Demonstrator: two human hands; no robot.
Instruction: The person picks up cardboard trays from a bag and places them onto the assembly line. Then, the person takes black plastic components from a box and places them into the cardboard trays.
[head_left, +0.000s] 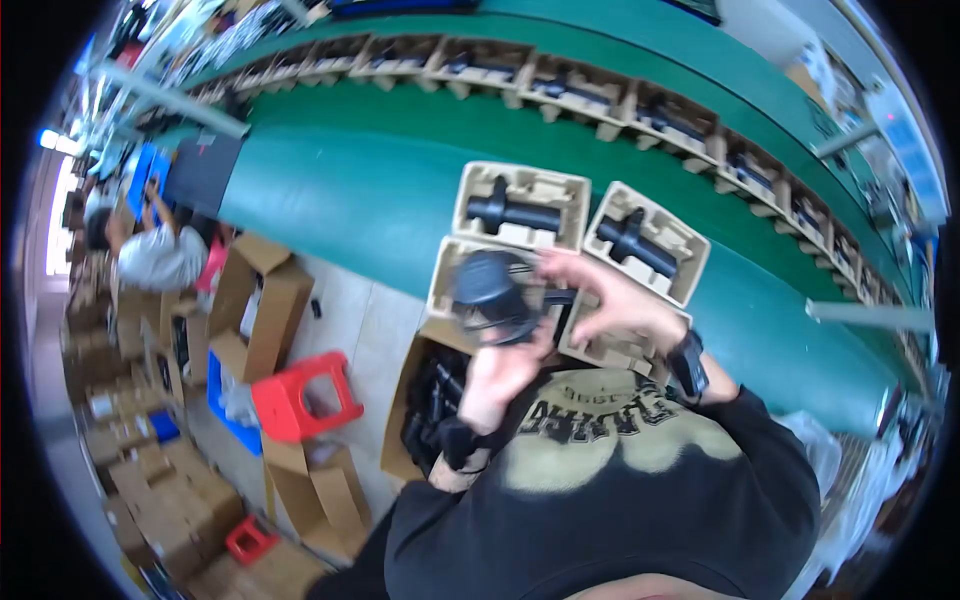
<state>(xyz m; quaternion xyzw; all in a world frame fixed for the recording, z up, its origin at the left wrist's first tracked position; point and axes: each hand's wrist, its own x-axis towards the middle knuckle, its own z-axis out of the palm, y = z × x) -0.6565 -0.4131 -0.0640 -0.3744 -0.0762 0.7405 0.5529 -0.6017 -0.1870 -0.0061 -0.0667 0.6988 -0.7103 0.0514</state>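
A dark, rounded, cylinder-like part (492, 290), blurred by motion, is in my left hand (503, 372), whose fingers wrap it from below. Its exact kind cannot be made out. Beside it, my right hand (622, 300) hovers with thumb and fingers apart and nothing between them. Under the hands lie a beige moulded tray (440, 290), partly hidden by the dark part, and another beige tray (640, 352) beneath my right wrist. Just beyond, a beige tray (575, 185) holds a black tube-shaped device (515, 213). A similar black device (640, 245) lies in the tray (700, 240) to its right.
A long green work surface (340, 190) crosses ahead, with a row of filled beige trays (580, 105) along its far side. An open carton (400, 420) of black parts stands at my left. Farther left are a red stool (305, 395), cartons (165, 480) and another person (160, 255).
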